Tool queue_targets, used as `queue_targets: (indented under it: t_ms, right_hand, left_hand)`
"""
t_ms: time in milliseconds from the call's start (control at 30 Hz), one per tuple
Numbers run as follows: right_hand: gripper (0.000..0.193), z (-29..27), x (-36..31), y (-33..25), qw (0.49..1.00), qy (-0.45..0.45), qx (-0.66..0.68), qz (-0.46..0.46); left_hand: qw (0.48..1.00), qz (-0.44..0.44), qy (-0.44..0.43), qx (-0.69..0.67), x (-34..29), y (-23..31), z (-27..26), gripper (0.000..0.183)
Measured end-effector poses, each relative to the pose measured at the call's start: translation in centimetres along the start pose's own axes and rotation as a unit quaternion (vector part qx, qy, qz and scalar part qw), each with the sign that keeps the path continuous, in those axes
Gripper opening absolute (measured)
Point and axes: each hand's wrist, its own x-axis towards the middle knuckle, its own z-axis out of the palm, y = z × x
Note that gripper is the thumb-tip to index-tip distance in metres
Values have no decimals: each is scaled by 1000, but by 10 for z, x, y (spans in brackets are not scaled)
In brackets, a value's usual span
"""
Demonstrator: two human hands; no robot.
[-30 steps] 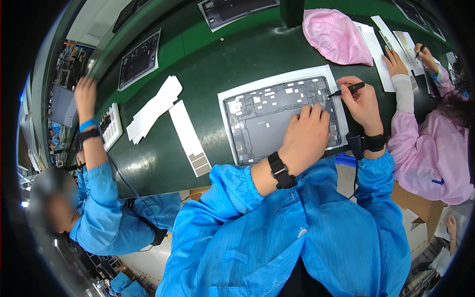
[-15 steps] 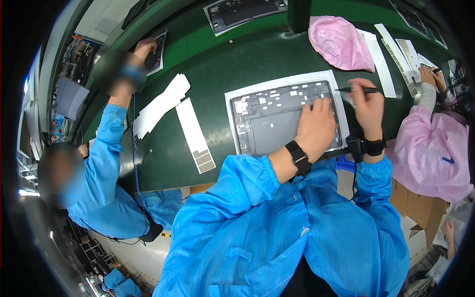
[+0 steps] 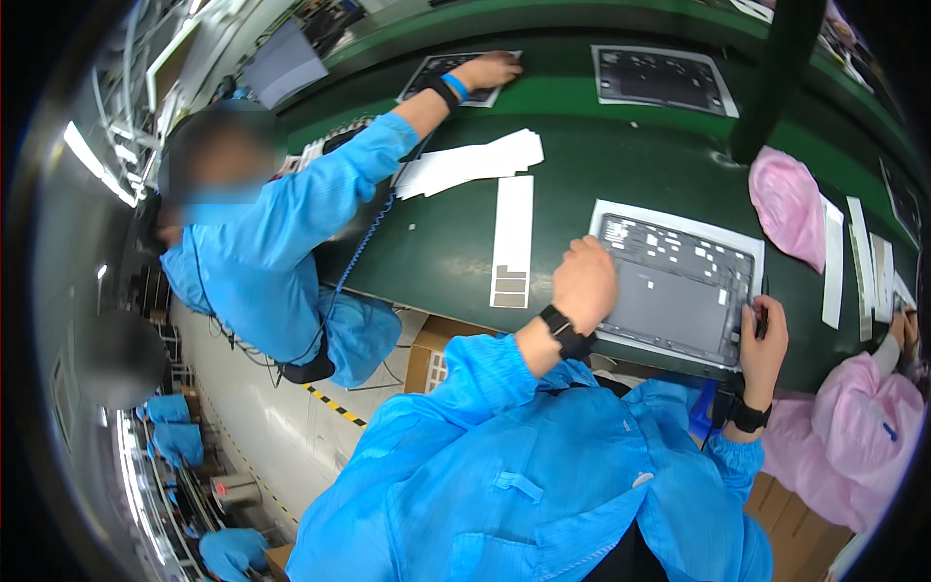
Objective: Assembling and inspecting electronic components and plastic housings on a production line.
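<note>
In front of me lies a dark grey tablet housing (image 3: 679, 308) with small white stickers along its far side and right edge, on a white sheet (image 3: 611, 207). My left hand (image 3: 587, 284) is closed at the left edge of the housing, its fingertips curled over the corner and partly hidden. At the right edge, my right hand (image 3: 765, 339) is closed around a slim black pen-like tool (image 3: 765, 288) that points away from me. That hand's fingers also rest against the housing's side.
Left of the housing lies a white label strip (image 3: 512, 233) with grey pieces, beside fanned white strips (image 3: 475, 163). A pink cloth cap (image 3: 784, 207) sits right, near a dark post (image 3: 776, 92). Another housing (image 3: 659, 80) lies beyond. A co-worker in blue (image 3: 281, 228) reaches across at left.
My view has swung left. My left hand has moved from the housing's right part to its left edge. My right hand, tool still in it, has come down against the right edge.
</note>
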Motion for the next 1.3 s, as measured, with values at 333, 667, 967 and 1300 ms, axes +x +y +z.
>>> queue_targets:
  t_ms: [333, 667, 967, 1300]
  right_hand:
    - [17, 10, -7, -11, 998, 19, -48, -35]
    - [15, 15, -10, -9, 998, 47, -47, -19]
    - [7, 13, -11, 7, 991, 82, 64, 87]
    - [5, 9, -2, -8, 995, 82, -18, 54]
  left_hand:
    - [999, -46, -3, -25, 12, -7, -3, 25]
    - [838, -74, -122, -526, 25, -10, -20, 46]
    - [938, 166, 95, -291, 126, -73, -107, 38]
    - [887, 159, 85, -425, 409, -93, -131, 40]
